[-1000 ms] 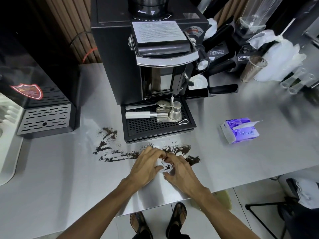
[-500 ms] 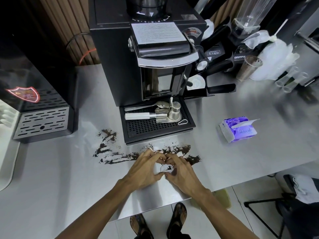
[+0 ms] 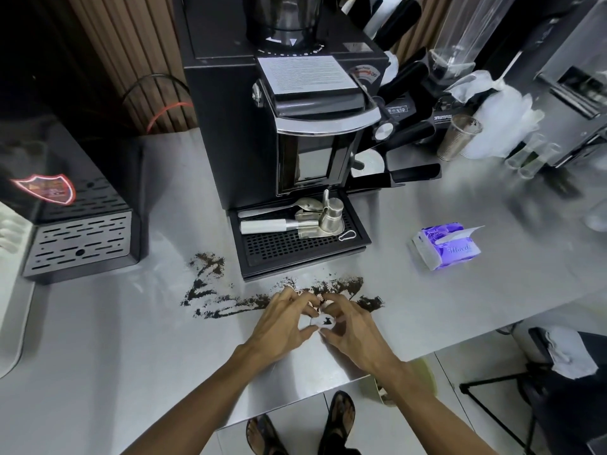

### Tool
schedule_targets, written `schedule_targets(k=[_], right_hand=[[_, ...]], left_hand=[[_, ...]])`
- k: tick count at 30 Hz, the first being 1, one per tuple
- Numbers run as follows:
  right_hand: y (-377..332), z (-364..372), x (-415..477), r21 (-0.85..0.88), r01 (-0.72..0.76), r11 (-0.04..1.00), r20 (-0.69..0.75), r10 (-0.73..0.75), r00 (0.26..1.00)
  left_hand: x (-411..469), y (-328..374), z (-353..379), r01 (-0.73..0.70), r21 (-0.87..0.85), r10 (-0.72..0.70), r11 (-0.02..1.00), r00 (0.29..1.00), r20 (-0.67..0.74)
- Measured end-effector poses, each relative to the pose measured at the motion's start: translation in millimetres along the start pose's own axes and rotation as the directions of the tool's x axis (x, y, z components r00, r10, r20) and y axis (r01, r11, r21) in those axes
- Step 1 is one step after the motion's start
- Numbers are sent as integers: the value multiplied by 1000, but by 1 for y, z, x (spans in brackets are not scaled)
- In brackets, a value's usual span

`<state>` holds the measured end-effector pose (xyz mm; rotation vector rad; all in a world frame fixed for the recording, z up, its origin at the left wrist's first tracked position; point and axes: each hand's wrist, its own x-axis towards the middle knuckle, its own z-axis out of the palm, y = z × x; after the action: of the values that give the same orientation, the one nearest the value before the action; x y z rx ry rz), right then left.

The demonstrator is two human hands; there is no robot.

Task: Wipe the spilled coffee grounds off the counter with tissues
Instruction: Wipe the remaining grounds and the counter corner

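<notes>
The tissue point(image 3: 323, 321) is a small white wad on the worktop point(image 3: 98, 356), near its front edge, and a few dark grains already sit on it. The left hand point(image 3: 282, 323) and the right hand point(image 3: 353, 330) meet around it. The fingers point(image 3: 295, 298) of the left curl over its left side, those of the right curl over its right side, and the thumbs close in from below. The fingers are therefore narrow and hold the tissue from both sides. I think they gather the paper like a small pouch, so that the grains caught inside do not fall out again.

The coffee grounds point(image 3: 341, 285) lie just behind the hands, in a dark band in front of the drip tray point(image 3: 302, 254) of the grinder point(image 3: 236, 126). A thinner trail goes away to the left. Most of the spill is not yet wiped, so the task seems to be near its beginning. One small wad will probably not be enough for all of it.

The tissue pack point(image 3: 445, 247) lies on the right, well apart from the grounds, with one sheet standing out of its opening. There it stays clean, and the right hand can easily reach it for a fresh sheet.
</notes>
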<state>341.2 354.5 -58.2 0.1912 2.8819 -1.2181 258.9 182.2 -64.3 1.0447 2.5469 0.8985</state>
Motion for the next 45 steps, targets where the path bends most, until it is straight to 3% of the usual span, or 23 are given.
schedule_targets(k=[13,22,30,35,45], right_hand=[[-3,4,3,-39,7,999,-52,-9,999],[16,-25,-3,39,25,999,-71,-23,997],[73,-93,-39,74,35,997,-111,-27,993],[125,-145,-79,132,19,991,-108,-5,994],[227,-219,-163,69,-1,998,-69,6,998]], left_hand=[[2,5,11,5,-14,-6,1000,997,-72],[15,30,23,46,-6,-46,999,995,-88],[40,114,62,-6,-72,-4,997,991,-134],[57,173,119,30,-75,-38,997,993,-107],[73,271,236,19,-119,-25,993,998,-54]])
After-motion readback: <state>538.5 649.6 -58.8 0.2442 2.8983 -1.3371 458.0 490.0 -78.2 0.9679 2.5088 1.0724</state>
